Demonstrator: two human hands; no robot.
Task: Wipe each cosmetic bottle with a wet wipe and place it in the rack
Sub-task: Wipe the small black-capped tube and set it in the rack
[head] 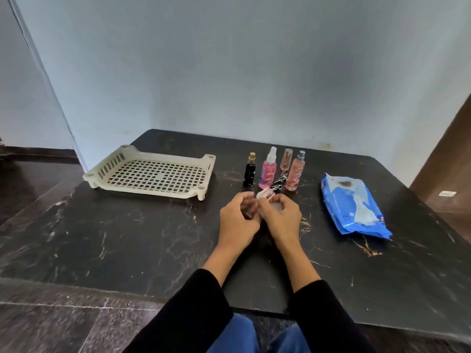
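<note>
Head view: over the dark marble bench (127, 238), the left hand (238, 220) and right hand (280, 216) both grip a small pale labelled bottle (265, 194). The cream perforated plastic rack (153, 171) sits left, four upright spray bottles (270, 171) behind, and the blue wet-wipe pack (354, 205) right.
</note>
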